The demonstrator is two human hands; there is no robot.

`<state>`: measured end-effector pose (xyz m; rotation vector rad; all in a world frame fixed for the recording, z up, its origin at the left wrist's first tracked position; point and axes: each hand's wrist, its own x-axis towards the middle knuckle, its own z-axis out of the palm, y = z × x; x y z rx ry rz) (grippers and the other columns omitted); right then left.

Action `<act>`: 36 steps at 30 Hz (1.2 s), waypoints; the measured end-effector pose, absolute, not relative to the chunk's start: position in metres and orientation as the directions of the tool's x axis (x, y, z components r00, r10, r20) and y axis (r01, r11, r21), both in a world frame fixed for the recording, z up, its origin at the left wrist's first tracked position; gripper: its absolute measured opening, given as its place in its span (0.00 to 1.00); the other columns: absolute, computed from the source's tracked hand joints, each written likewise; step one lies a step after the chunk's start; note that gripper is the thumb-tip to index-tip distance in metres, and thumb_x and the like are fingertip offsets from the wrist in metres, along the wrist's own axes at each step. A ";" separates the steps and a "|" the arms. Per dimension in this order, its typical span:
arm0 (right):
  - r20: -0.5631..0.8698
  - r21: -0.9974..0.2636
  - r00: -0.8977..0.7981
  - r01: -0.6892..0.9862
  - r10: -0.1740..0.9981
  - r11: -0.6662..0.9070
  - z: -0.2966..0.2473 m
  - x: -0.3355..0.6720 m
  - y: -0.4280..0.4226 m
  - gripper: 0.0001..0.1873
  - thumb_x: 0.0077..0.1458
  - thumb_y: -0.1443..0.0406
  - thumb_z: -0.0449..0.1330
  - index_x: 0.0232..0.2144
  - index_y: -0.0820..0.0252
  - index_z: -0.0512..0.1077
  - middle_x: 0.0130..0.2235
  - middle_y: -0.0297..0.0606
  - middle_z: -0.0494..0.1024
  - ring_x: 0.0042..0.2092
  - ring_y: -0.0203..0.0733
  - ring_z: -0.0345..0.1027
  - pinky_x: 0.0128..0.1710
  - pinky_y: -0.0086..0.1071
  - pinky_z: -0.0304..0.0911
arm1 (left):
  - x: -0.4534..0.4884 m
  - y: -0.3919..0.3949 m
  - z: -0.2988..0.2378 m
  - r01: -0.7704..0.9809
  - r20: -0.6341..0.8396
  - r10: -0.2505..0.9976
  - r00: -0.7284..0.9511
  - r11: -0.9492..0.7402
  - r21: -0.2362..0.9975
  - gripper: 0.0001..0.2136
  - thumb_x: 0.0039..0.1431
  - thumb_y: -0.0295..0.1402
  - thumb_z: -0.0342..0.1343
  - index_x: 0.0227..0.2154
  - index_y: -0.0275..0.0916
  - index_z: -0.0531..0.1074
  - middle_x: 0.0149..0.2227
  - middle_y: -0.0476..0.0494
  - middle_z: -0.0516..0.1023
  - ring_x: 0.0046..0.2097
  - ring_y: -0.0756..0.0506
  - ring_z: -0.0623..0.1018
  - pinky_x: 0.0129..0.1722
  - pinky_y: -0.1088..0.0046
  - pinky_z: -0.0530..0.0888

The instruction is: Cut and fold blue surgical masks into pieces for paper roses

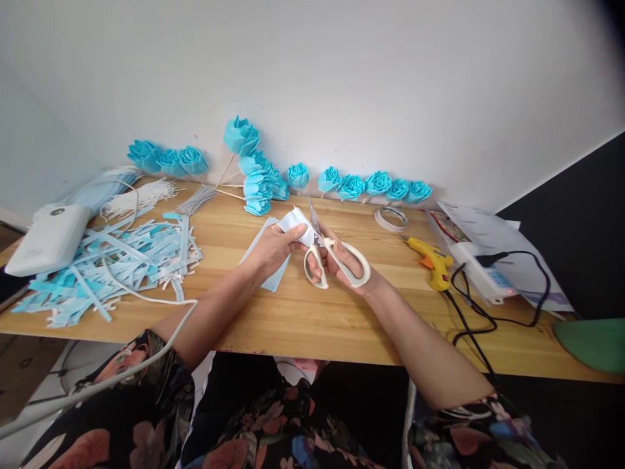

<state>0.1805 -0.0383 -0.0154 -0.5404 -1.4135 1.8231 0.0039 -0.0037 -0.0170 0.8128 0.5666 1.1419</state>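
Note:
Between the fingers and thumb of my left hand (278, 246) is a folded piece of pale blue-and-white mask fabric (294, 221). My right hand (349, 260) grips a pair of scissors (359, 257) with cream handles, fingers through the loops. The blades are parted and point away from me, right beside the fabric's right edge; whether they touch it I cannot tell. Under my left hand a flat light-blue strip of mask fabric (277, 277) lies on the wooden table (303, 326).
Blue fabric flowers (351, 187) on sticks line the wall. To the left are a heap of blue cut strips (141, 254), a white power bank (51, 238) with a cable, and white cords (141, 198). On the right are a tape roll (390, 219), yellow glue gun (432, 260) and power strip (483, 273).

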 end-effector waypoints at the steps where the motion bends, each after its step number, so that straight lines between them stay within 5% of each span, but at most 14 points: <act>1: 0.122 -0.944 -0.616 -0.314 0.778 -0.100 -0.015 0.179 -0.039 0.41 0.59 0.44 0.56 0.67 0.49 0.49 0.32 0.34 0.74 0.29 0.38 0.67 0.29 0.33 0.69 | 0.004 -0.004 -0.017 -0.570 0.006 0.944 0.329 0.193 0.799 0.15 0.40 0.36 0.74 0.27 0.32 0.77 0.27 0.47 0.81 0.29 0.50 0.78 0.29 0.75 0.75; 13: 0.114 -0.930 -0.531 -0.354 0.840 -0.098 -0.018 0.174 -0.041 0.44 0.57 0.46 0.60 0.68 0.50 0.48 0.29 0.31 0.74 0.23 0.33 0.64 0.20 0.28 0.65 | 0.003 -0.003 -0.016 -0.556 0.010 0.947 0.320 0.179 0.812 0.10 0.47 0.33 0.70 0.29 0.33 0.78 0.27 0.47 0.80 0.29 0.51 0.77 0.30 0.76 0.74; 22: 0.062 -0.922 -0.510 -0.358 0.858 -0.146 -0.017 0.173 -0.041 0.47 0.56 0.50 0.63 0.69 0.51 0.44 0.27 0.30 0.74 0.20 0.31 0.62 0.17 0.24 0.61 | 0.003 -0.001 -0.020 -0.567 -0.001 0.956 0.293 0.175 0.805 0.13 0.43 0.36 0.72 0.28 0.34 0.78 0.27 0.47 0.80 0.28 0.51 0.76 0.30 0.75 0.73; 30: 0.065 -0.932 -0.581 -0.325 0.811 -0.158 -0.014 0.177 -0.040 0.46 0.56 0.42 0.57 0.68 0.52 0.47 0.29 0.31 0.74 0.25 0.35 0.66 0.24 0.30 0.66 | 0.004 -0.004 -0.024 -0.413 0.073 0.952 0.297 0.059 0.909 0.15 0.41 0.39 0.72 0.25 0.34 0.78 0.25 0.47 0.78 0.28 0.51 0.74 0.31 0.74 0.71; 36: 0.098 -0.919 -0.552 -0.369 0.828 -0.137 -0.015 0.178 -0.039 0.43 0.57 0.44 0.58 0.67 0.51 0.48 0.28 0.31 0.74 0.24 0.35 0.65 0.23 0.30 0.65 | 0.006 -0.008 -0.020 -0.390 0.075 0.953 0.295 0.049 0.920 0.16 0.40 0.42 0.72 0.21 0.35 0.76 0.22 0.49 0.75 0.26 0.51 0.71 0.29 0.74 0.69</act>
